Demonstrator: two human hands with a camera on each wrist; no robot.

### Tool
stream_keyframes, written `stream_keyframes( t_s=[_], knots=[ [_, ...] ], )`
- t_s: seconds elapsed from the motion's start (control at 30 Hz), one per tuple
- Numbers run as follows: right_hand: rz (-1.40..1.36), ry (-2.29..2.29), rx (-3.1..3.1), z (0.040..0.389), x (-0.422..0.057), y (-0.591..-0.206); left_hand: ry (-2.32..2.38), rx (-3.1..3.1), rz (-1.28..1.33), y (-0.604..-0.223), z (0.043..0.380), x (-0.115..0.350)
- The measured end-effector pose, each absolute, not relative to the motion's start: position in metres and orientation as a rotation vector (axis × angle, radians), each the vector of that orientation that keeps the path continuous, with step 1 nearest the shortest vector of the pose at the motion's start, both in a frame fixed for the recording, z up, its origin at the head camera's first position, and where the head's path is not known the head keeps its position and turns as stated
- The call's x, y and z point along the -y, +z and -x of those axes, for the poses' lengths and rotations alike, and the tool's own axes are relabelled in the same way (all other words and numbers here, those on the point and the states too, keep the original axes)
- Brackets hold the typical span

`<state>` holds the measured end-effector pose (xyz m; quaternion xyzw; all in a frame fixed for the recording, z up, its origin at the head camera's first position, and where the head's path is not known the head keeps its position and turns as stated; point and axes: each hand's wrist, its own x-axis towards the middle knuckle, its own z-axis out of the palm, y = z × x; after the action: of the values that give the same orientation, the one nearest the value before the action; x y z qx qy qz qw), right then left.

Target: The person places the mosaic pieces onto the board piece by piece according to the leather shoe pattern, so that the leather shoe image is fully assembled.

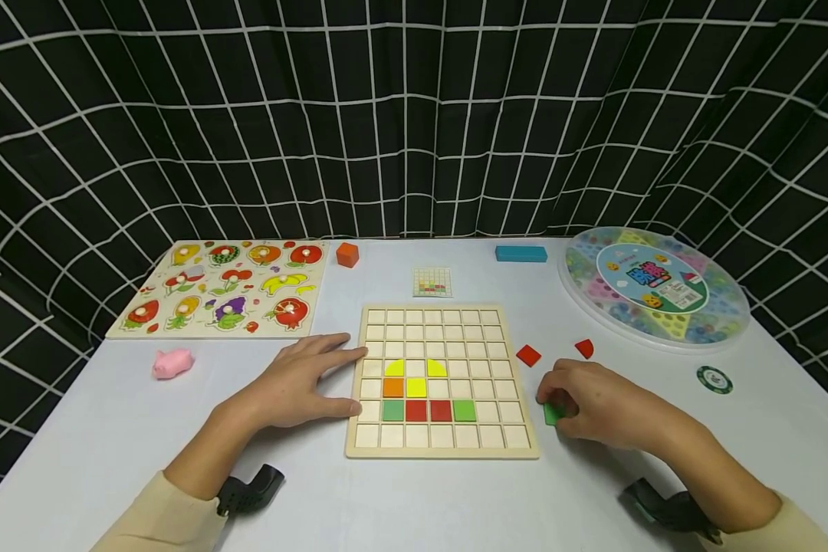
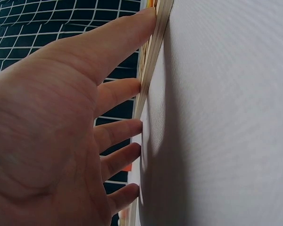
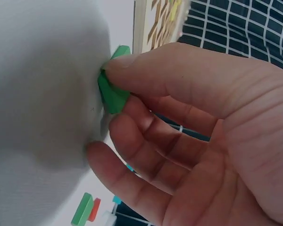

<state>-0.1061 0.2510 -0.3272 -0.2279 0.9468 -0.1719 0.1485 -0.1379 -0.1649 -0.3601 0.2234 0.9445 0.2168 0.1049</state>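
Note:
A wooden grid board lies mid-table, with yellow quarter-round tiles and orange, yellow, green and red square tiles in its lower cells. My left hand, its fingers fairly straight and spread, touches the board's left edge with thumb and index finger. Right of the board, my right hand pinches a green tile between thumb and fingers, low at the tabletop. Part of that tile is hidden by the thumb. A red square tile and a red quarter-round tile lie just beyond this hand.
Behind the board lies a small pattern card. A fruit puzzle, pink pig and orange block are left. A blue block, round clear-lidded case and chip are right. Another green piece shows in the right wrist view.

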Motion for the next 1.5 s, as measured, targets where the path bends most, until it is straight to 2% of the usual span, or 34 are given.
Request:
stream_keyframes(
  t_s=[0.37, 0.87, 1.27, 1.5],
  knots=[
    [0.691, -0.712, -2.703, 0.111, -0.249, -0.323, 0.629, -2.784, -0.666, -0.360, 0.139, 0.164],
    [0.678, -1.060, -2.473, 0.123, -0.202, -0.329, 0.636, -2.786, -0.667, -0.361, 0.139, 0.165],
    [0.795, -0.881, -2.608, 0.123, -0.192, -0.332, 0.634, -2.791, -0.672, -0.361, 0.139, 0.166],
    [0.758, -0.910, -2.677, 0.121, -0.207, -0.328, 0.639, -2.789, -0.671, -0.361, 0.139, 0.165]
  ],
)
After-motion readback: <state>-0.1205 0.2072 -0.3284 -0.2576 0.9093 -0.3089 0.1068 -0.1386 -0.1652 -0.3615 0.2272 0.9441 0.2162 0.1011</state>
